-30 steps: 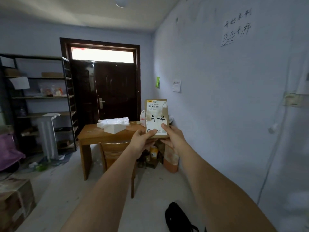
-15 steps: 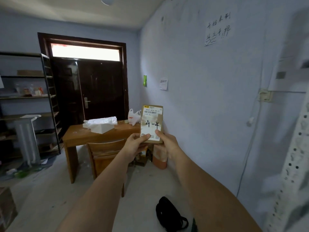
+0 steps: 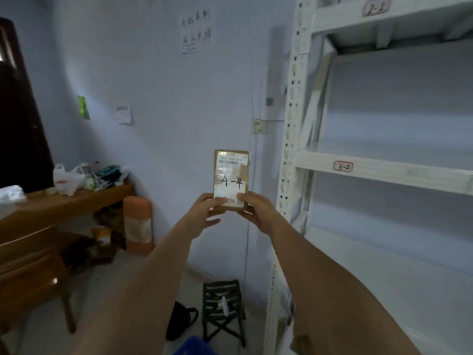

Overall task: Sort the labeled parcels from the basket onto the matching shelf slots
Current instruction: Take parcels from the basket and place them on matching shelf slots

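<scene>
Nearest, at bottom centre of the frame, a blue edge (image 3: 190, 345) pokes in; can't tell what it belongs to. Just above it on the floor: a black bag (image 3: 179, 321) and a dark folding stool (image 3: 222, 307) with a small white item on its seat, both near the wall. Both forearms run up from the bottom edge to frame centre. Left hand (image 3: 207, 213) and right hand (image 3: 256, 210) both hold the parcel (image 3: 231, 179) upright by its lower end: thumbs on the front face, remaining fingers curled behind and under. Parcel is brown cardboard with a white shipping label, barcode near the top, "4-4" handwritten across the middle. It sits in mid-air at frame centre, in front of the wall, just left of the shelf upright, not touching the shelf. White metal shelf (image 3: 289, 149) fills the right side; slot tags visible read "3-2" (image 3: 343, 166) at mid right and "2-2" (image 3: 375, 7) at top right. Left side: wooden surface (image 3: 76, 201) carrying a white plastic bag (image 3: 65, 179) and small clutter, wooden chair (image 3: 30, 267) in front of it, orange-and-white bundle (image 3: 138, 221) standing on the floor against the wall, more clutter under the surface. Far wall: handwritten paper sheet (image 3: 195, 33) at upper centre, green sticker (image 3: 83, 107) and small white note (image 3: 124, 114) mid left, wall socket (image 3: 259, 125) by the shelf upright. Dark door (image 3: 18, 124) at the far left edge.
</scene>
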Tool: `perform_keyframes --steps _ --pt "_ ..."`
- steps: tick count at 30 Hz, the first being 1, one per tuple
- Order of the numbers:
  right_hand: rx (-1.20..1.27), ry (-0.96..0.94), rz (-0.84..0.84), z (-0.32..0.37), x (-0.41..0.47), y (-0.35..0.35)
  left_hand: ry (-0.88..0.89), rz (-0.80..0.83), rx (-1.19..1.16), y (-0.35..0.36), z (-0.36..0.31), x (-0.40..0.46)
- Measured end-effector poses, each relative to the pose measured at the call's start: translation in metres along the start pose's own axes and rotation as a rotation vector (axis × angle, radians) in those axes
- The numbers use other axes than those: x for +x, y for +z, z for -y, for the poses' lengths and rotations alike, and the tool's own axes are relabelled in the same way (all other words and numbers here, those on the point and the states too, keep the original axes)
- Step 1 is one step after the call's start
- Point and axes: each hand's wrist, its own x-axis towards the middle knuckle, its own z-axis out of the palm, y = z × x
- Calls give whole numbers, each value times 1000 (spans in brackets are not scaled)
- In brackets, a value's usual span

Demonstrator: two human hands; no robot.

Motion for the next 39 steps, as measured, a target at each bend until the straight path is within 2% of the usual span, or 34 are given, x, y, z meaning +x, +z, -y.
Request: perform_keyframes --steps 8,15,20,28,39 --pt "-91 -117 -309 70 -111 -176 12 358 57 206 2 1" --pt "-172 -176 -510 121 -259 -312 47 573 40 400 18 -57" --pt "-227 -172 -602 138 -348 -384 56 668 24 499 38 -112" --pt "-199 -134 -712 119 -419 -439 1 748 71 564 66 -156" --pt "-142 -32 -947 72 -480 -469 -133 978 179 609 124 -174"
